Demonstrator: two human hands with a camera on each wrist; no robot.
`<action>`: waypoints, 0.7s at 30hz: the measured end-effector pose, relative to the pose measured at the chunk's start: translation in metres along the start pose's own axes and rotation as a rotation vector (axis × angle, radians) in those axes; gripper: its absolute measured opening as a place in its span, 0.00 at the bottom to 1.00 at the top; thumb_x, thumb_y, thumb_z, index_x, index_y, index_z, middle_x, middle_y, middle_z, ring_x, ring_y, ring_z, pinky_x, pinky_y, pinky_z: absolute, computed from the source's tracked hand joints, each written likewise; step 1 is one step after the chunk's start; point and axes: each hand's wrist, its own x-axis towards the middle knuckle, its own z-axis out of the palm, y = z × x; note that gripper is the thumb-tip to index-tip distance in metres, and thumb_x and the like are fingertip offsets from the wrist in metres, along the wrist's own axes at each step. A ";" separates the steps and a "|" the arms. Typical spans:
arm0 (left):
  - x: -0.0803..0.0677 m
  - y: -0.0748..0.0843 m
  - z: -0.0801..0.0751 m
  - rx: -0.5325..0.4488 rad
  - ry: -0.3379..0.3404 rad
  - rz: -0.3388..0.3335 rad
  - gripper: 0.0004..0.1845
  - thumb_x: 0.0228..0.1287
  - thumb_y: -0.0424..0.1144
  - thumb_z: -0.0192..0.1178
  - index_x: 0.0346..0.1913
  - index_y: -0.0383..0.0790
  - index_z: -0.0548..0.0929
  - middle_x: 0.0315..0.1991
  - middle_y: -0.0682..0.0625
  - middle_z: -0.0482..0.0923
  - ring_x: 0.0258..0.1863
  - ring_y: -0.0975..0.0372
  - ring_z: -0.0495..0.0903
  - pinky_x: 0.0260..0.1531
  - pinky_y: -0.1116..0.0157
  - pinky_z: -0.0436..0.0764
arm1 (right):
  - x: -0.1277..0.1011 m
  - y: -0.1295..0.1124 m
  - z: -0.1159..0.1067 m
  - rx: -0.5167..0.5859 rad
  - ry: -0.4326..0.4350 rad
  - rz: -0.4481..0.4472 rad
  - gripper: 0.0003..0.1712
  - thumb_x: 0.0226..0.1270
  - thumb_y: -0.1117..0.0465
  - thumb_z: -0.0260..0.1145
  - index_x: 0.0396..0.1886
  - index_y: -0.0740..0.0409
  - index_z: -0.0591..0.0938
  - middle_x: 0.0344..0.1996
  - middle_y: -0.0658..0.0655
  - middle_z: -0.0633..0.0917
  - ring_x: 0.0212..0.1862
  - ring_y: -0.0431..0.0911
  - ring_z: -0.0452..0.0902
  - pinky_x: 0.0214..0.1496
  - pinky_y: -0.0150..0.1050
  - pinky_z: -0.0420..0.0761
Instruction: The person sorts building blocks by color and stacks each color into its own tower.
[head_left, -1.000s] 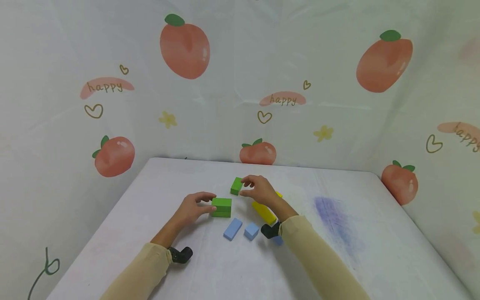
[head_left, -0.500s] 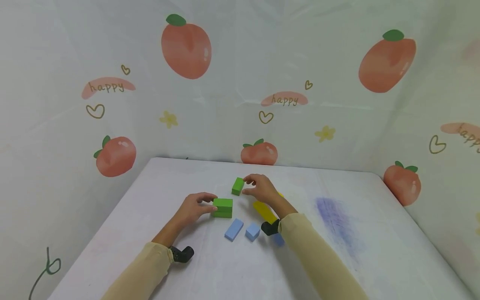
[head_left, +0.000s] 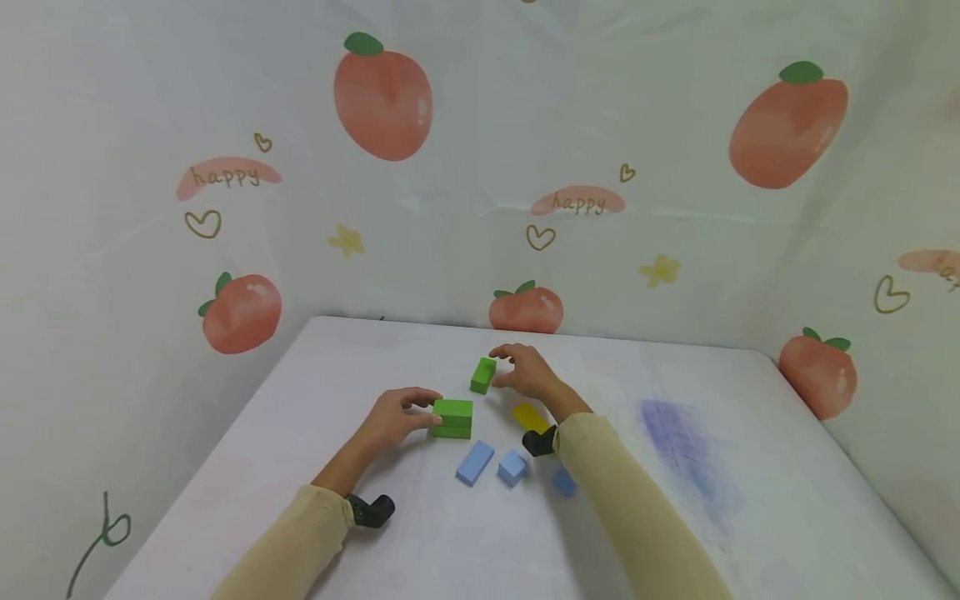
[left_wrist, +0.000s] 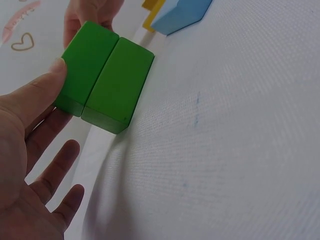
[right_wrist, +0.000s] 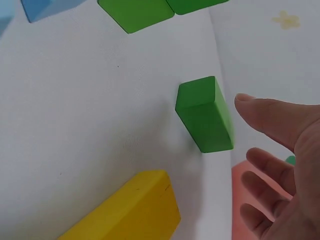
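Resting on the white cloth-covered table point(head_left: 735, 517), the left hand point(head_left: 393, 417) has its thumb against the left end of a stack of two flat green rectangular wooden blocks point(head_left: 453, 417), one lying on the other; the left wrist view shows the thumb pressed to the upper block point(left_wrist: 87, 65) while the other fingers spread apart, relaxed, under and beside the pair, not wrapped round it. The right hand point(head_left: 528, 372) sits farther back on the table, just beside a small green rectangular wooden block point(head_left: 483, 375) that lies on the cloth; in the right wrist view the thumb and fingers are straight and apart, with a clear gap between the thumb tip and that block point(right_wrist: 205, 114), so the hand holds nothing. A yellow rectangular wooden block point(head_left: 530, 417) lies close to the right wrist, between the small green block and the blue ones. Near the person, a long light-blue rectangular block point(head_left: 475, 462) and a shorter light-blue block point(head_left: 512, 467) lie side by side, just in front of the green stack, and a third small blue block point(head_left: 564, 482) shows beside the right sleeve point(head_left: 637, 517). No container stands on the table; every block lies straight on the cloth. Behind the table hangs a white curtain printed with peaches point(head_left: 382, 96).
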 end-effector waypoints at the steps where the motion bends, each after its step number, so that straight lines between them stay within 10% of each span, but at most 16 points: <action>1: 0.000 0.000 0.000 0.000 0.001 -0.001 0.19 0.56 0.45 0.72 0.51 0.50 0.85 0.48 0.54 0.81 0.55 0.54 0.74 0.58 0.48 0.68 | 0.002 0.000 0.001 -0.002 -0.006 0.006 0.28 0.59 0.62 0.73 0.60 0.54 0.79 0.57 0.59 0.78 0.57 0.56 0.72 0.58 0.48 0.73; 21: -0.004 0.003 0.000 -0.007 0.012 -0.010 0.18 0.55 0.45 0.72 0.50 0.52 0.85 0.46 0.55 0.81 0.54 0.53 0.74 0.56 0.48 0.70 | 0.021 -0.001 0.012 -0.037 -0.157 0.026 0.37 0.58 0.71 0.69 0.68 0.48 0.74 0.66 0.57 0.72 0.65 0.57 0.64 0.67 0.54 0.63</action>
